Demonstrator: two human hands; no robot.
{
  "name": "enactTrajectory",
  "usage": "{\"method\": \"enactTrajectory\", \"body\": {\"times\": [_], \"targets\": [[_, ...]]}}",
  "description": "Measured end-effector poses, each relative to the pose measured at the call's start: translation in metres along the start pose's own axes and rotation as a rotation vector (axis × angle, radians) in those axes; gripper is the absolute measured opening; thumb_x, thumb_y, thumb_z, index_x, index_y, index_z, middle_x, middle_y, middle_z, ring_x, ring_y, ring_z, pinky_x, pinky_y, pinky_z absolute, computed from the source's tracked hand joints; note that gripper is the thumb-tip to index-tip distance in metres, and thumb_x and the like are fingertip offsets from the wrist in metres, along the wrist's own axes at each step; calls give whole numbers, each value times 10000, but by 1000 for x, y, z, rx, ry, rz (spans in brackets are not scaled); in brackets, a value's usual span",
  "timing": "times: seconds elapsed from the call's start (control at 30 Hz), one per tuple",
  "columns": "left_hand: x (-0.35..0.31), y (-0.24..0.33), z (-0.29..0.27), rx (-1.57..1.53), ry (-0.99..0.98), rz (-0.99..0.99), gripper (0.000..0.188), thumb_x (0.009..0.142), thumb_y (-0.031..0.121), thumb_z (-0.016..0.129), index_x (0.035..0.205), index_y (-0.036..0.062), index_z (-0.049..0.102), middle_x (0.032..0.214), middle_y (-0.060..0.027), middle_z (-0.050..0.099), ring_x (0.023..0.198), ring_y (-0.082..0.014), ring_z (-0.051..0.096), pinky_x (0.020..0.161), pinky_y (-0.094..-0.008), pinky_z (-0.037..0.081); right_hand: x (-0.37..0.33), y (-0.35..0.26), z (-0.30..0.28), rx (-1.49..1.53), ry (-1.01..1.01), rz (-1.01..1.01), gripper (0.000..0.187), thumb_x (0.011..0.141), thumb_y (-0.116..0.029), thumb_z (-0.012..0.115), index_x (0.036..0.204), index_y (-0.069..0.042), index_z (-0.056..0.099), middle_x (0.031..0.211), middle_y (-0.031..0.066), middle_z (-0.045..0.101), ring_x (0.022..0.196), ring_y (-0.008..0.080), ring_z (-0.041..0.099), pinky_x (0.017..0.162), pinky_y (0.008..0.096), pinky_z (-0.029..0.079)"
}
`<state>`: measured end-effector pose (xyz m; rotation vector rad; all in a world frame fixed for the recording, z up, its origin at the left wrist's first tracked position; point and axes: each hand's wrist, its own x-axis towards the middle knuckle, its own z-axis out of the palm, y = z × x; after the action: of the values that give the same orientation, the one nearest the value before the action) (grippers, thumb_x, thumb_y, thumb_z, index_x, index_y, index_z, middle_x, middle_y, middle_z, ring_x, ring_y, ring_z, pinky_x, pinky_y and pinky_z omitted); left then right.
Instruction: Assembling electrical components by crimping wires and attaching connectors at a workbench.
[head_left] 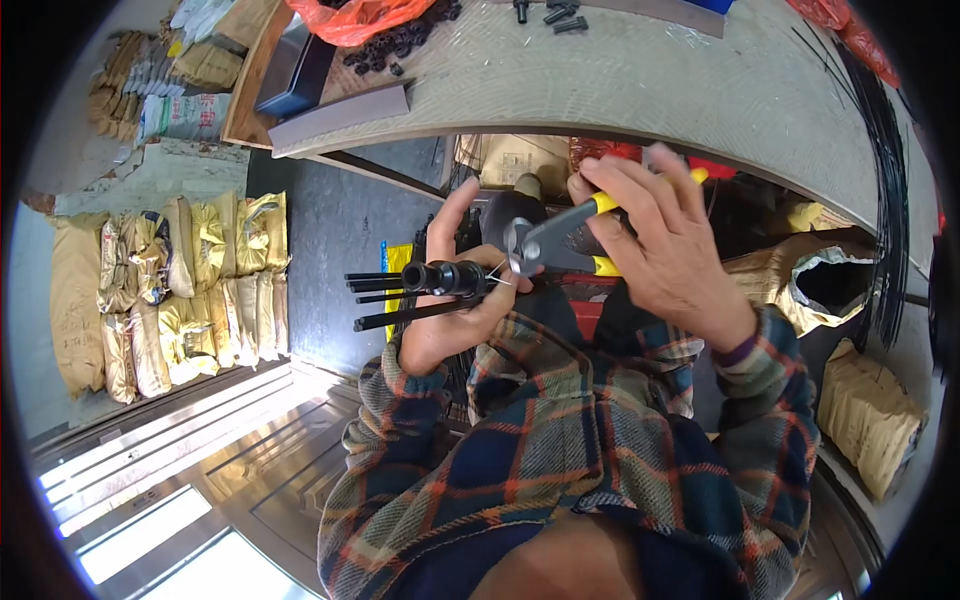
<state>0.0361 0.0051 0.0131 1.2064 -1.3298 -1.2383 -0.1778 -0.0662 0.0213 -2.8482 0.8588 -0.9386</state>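
Observation:
My left hand (455,318) is closed around several thin black rods (375,321) and a black ringed cylindrical fitting (440,276); the rods point left, and the thumb or a finger stands up. In my right hand (665,240) is a pair of end-cutting pincers (552,246) with a grey body and yellow handles. Its handles are spread apart, and the fingers rest over them. The pincers' head sits right beside my left fingertips, by a thin pale wire or tie (497,276). Whether the jaws grip that strand I cannot tell.
Ahead is a worktable (600,75) with small black parts (400,45), an orange-red bag (355,18) and black plugs (565,18). Long black rods (885,200) hang over its right side. An open sack (830,285) stands right. Wrapped packages (180,290) lie left on the floor.

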Motion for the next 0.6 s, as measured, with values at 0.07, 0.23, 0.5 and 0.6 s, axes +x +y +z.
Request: {"method": "enactTrajectory", "body": {"times": [0.07,0.23,0.5,0.6], "targets": [[1,-7,-4,116,-33,89,793,763,-89,504,1387,45,33,775,-104,622,768,-169,624,740,-281,485,1,2,-3,-244,-1,-77,284,757,-163,599,1035,-104,590,1203,20,462,1122,155,471,996,442,306],[1,-1,0,100,-60,60,803,755,-86,518,1386,35,36,778,-94,625,761,-163,624,732,-274,487,2,0,7,-538,174,-228,283,799,-225,568,1079,-181,571,1251,-43,425,1176,114,416,1059,503,138],[-2,-7,4,183,53,54,780,767,-42,585,1397,32,132,739,-32,580,655,-50,488,600,-180,390,-24,-21,27,-92,97,37,166,736,-107,597,899,-94,566,1101,55,478,963,227,499,884,425,382],[2,-2,-1,75,-58,-34,792,757,-22,617,1399,38,158,739,-25,568,664,-48,486,596,-184,391,-18,-9,-2,123,-191,-2,164,734,-87,586,897,-86,566,1066,73,494,901,227,520,784,354,435]]}}
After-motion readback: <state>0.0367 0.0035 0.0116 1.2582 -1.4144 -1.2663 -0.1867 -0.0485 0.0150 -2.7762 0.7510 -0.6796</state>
